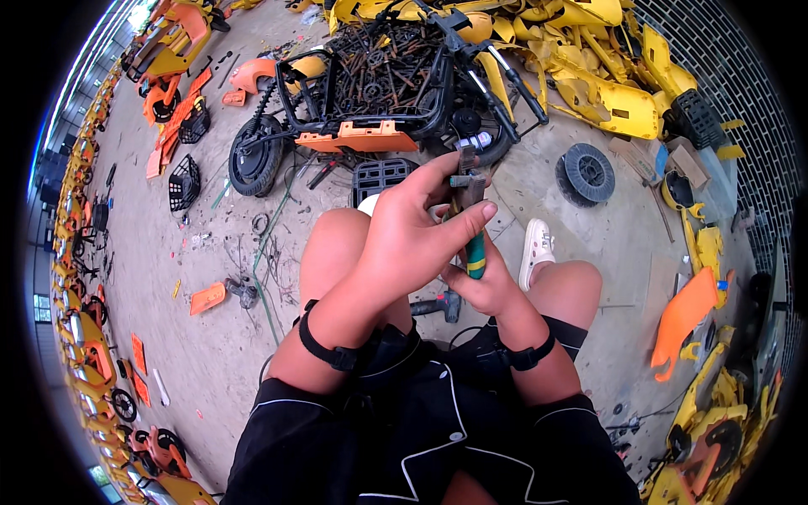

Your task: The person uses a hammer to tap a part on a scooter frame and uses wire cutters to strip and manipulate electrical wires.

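Note:
Both my hands are together above my knees, in front of a stripped scooter frame (421, 118). My left hand (402, 231) is closed round the upper part of a hand tool, its thumb stretched along the side. A dark metal end (468, 165) sticks up past my left fingers. Lower down, my right hand (486, 284) grips the tool near its green handle with yellow bands (476, 255). The tool looks like pliers, but my fingers cover much of it. I cannot tell whether a small part is pinched at its metal end.
Rusty bolts and metal parts (379, 71) fill the scooter frame. A black cable spool (586, 173) lies to the right, a cordless drill (439, 307) between my legs. Yellow panels (606, 93) are heaped far right; an orange panel (683, 320) lies near right. A black crate (383, 175) stands ahead.

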`<state>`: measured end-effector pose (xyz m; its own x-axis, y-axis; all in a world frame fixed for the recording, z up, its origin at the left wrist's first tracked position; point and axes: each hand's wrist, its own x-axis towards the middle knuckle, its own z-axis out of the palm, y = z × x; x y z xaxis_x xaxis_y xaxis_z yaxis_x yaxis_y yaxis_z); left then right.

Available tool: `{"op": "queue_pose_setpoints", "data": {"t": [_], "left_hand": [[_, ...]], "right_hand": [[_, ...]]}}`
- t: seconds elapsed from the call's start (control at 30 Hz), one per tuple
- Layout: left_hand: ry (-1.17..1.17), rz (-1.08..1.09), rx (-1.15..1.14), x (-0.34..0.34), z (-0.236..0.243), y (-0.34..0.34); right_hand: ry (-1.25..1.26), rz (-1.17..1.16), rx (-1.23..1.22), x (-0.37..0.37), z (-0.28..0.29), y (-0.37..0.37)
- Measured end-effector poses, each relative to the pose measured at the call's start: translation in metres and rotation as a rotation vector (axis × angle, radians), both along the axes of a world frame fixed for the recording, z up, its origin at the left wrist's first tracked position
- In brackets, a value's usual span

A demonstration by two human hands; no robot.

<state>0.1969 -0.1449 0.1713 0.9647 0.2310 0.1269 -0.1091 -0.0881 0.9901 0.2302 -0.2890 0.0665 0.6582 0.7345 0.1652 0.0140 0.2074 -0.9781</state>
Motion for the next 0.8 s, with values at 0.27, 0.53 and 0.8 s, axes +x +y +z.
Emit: {"op": "queue_pose_setpoints", "data": {"t": [0.27, 0.53, 0.8], "left_hand": [[-0.088, -0.011, -0.037, -0.001, -0.001, 0.002], [0.029, 0.017, 0.144, -0.005, 0.003, 0.016], [-0.173, 0.242, 0.537, -0.006, 0.004, 0.011]], "right_hand": [[-0.139, -0.118, -0.013, -0.008, 0.011, 0.009], [-0.013, -0.187, 0.014, -0.01, 0.014, 0.013], [-0.09, -0.241, -0.015, -0.011, 0.013, 0.014]]}}
